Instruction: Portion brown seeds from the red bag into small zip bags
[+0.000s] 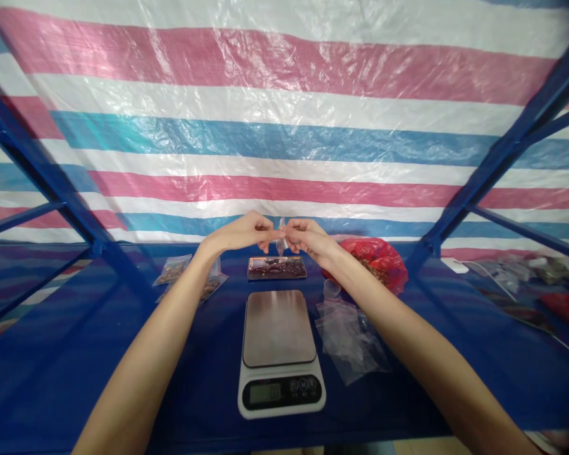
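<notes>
A small clear plastic bag (pixel 281 245) hangs between my two hands, above a dark smartphone (pixel 277 267) that lies on the blue shelf. From the left, my left hand (pixel 246 232) pinches the bag near its top. My right hand (pixel 310 239) is closed on the other side of it, fingertips close to those of the left. What the bag contains, if anything, is too small to make out. Nearer to me stands a white kitchen scale (pixel 281 354) with a bare steel plate, its display seeming to read 0.0.
Filled clear bags (pixel 213 284) lie behind my left forearm. A red plastic bag (pixel 391 265) of brown pieces, a small clear cup (pixel 332 289) and a pile of flat zip bags (pixel 346 338) are on the right. Blue posts (pixel 483 158) frame the shelf before a striped sheet (pixel 284 139).
</notes>
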Tool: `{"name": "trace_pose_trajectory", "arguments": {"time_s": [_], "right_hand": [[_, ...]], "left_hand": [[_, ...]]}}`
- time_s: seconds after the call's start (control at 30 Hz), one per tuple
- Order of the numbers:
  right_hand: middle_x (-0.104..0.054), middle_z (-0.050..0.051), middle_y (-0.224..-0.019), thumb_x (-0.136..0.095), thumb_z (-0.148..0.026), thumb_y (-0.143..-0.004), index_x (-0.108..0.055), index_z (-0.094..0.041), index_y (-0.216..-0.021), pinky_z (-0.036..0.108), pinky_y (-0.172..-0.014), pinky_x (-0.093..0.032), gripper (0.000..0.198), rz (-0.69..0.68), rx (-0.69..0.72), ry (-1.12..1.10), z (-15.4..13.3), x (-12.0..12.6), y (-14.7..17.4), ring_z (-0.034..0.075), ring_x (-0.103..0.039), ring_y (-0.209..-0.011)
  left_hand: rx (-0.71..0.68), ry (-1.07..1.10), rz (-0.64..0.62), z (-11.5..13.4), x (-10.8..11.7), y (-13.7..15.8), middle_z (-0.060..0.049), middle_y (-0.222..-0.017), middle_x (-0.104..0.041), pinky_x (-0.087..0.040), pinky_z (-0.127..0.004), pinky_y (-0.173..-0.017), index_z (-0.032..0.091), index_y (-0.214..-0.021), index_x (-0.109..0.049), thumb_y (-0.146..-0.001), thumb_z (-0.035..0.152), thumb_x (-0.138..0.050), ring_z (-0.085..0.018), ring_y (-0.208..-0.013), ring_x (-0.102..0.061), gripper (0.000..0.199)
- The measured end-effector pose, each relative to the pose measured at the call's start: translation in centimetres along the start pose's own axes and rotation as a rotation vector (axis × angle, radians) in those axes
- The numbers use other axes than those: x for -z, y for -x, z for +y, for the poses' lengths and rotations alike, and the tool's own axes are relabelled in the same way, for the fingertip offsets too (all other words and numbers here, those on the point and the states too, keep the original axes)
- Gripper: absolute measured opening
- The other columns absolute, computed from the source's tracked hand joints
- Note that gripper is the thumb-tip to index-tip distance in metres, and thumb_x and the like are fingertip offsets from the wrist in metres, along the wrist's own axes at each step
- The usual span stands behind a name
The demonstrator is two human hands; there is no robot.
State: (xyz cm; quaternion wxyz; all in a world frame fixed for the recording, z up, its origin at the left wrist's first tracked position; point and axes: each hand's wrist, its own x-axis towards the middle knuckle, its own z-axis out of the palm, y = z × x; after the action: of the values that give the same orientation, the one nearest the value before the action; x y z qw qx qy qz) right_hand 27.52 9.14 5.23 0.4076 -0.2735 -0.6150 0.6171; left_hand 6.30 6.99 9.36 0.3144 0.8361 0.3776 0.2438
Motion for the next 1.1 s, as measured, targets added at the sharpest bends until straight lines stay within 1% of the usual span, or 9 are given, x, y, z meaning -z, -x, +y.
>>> {"name": "trace_pose_trajectory", "arguments": {"time_s": [0.1,0.2,0.37,0.47,0.6,0.73,0.83,0.93,1.1], "right_hand": [[-0.064,-0.002,-0.057,-0.092,-0.055,-0.069,-0.061,-0.021,-0.067,0.023,-0.043,-0.034,0.046,-0.027,0.001,-0.021,-0.4,-0.3,0.2,0.009,-0.050,-0.047],[-0.071,0.002,-0.063,-0.088,-0.055,-0.074,-0.058,-0.021,-0.066,0.023,-0.042,-0.033,0.046,-0.068,0.024,0.005,-0.7,-0.8,0.4,0.008,-0.051,-0.047],[-0.075,0.005,-0.067,-0.086,-0.051,-0.078,-0.057,-0.021,-0.067,0.022,-0.043,-0.032,0.044,-0.078,0.039,0.039,-0.6,-1.1,0.4,0.009,-0.054,-0.050],[-0.073,0.004,-0.066,-0.088,-0.053,-0.076,-0.059,-0.020,-0.068,0.022,-0.044,-0.034,0.045,-0.111,0.034,0.023,-0.4,-0.7,0.3,0.009,-0.055,-0.049],[-0.070,0.001,-0.063,-0.086,-0.055,-0.079,-0.061,-0.019,-0.069,0.021,-0.043,-0.033,0.045,-0.123,0.025,0.025,-0.1,-0.5,0.0,0.009,-0.055,-0.050],[-0.070,0.002,-0.062,-0.086,-0.053,-0.080,-0.061,-0.019,-0.067,0.021,-0.042,-0.028,0.044,-0.135,0.060,0.072,-0.2,-0.5,0.0,0.007,-0.048,-0.047],[-0.067,0.000,-0.060,-0.086,-0.052,-0.079,-0.062,-0.019,-0.067,0.021,-0.043,-0.030,0.043,-0.118,0.080,0.126,-0.5,-0.4,0.1,0.007,-0.047,-0.047],[-0.067,0.000,-0.063,-0.085,-0.053,-0.080,-0.065,-0.018,-0.073,0.022,-0.045,-0.036,0.041,-0.089,0.071,0.187,-0.9,-0.2,0.1,0.009,-0.053,-0.050],[-0.065,-0.001,-0.065,-0.080,-0.050,-0.083,-0.067,-0.018,-0.080,0.023,-0.045,-0.041,0.035,-0.089,0.102,0.319,-1.6,0.2,0.1,0.011,-0.058,-0.052]], "left_hand": [[-0.017,0.082,-0.023,-0.2,-0.5,-0.4,-0.007,-0.080,-0.078,-0.049,-0.029,-0.065,0.018,-0.087,-0.082,-0.095,0.054,-0.066,-0.018,-0.071,-0.068,0.040],[-0.060,0.182,-0.075,0.2,-1.1,-0.7,-0.008,-0.094,-0.081,-0.055,-0.032,-0.074,0.020,-0.100,-0.083,-0.096,0.052,-0.066,-0.020,-0.082,-0.072,0.036],[-0.064,0.185,-0.067,0.6,-1.4,-0.6,-0.008,-0.094,-0.081,-0.056,-0.030,-0.076,0.020,-0.098,-0.082,-0.097,0.049,-0.066,-0.019,-0.083,-0.073,0.033],[-0.032,0.144,-0.081,0.4,-1.0,-0.5,-0.007,-0.095,-0.081,-0.056,-0.029,-0.078,0.018,-0.100,-0.081,-0.096,0.044,-0.067,-0.019,-0.085,-0.074,0.030],[-0.005,0.093,-0.120,0.1,-0.6,-0.4,-0.006,-0.097,-0.081,-0.056,-0.028,-0.080,0.016,-0.105,-0.080,-0.095,0.034,-0.063,-0.018,-0.087,-0.074,0.027],[-0.031,0.082,-0.135,-0.1,-0.5,-0.5,-0.005,-0.090,-0.079,-0.055,-0.026,-0.080,0.015,-0.089,-0.077,-0.092,0.025,-0.059,-0.016,-0.084,-0.073,0.021],[-0.013,0.082,-0.116,0.0,-0.7,-0.5,-0.005,-0.085,-0.078,-0.055,-0.026,-0.078,0.015,-0.081,-0.074,-0.091,0.023,-0.056,-0.015,-0.079,-0.073,0.021],[0.013,0.057,-0.079,0.2,-0.9,-0.6,-0.005,-0.081,-0.078,-0.052,-0.025,-0.070,0.015,-0.080,-0.074,-0.090,0.022,-0.054,-0.015,-0.074,-0.073,0.023],[0.000,-0.026,-0.008,0.6,-0.8,-0.4,-0.004,-0.063,-0.072,-0.043,-0.023,-0.059,0.015,-0.065,-0.069,-0.090,0.026,-0.052,-0.014,-0.061,-0.067,0.032]]}}
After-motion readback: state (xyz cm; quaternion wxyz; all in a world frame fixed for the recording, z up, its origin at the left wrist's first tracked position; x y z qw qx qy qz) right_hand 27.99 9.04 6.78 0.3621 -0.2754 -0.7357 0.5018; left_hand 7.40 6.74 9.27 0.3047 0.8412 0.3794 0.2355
